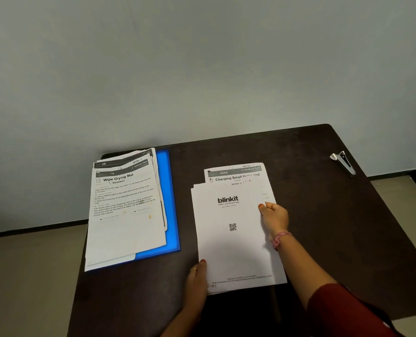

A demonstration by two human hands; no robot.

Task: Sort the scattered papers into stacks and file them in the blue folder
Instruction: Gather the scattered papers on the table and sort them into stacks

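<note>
From the head view, both hands pinch the loose stack (233, 234), left hand (198, 278) at its near corner, right hand (275, 218) on its far-side edge, long axis running away, just right of the blue folder (171, 210) on the desk (335, 215)

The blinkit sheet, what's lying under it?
Under the blinkit sheet more papers peek out at the top; one is headed "Charging Small Items and". How many lie beneath, and the rest of their text, is covered.
</note>
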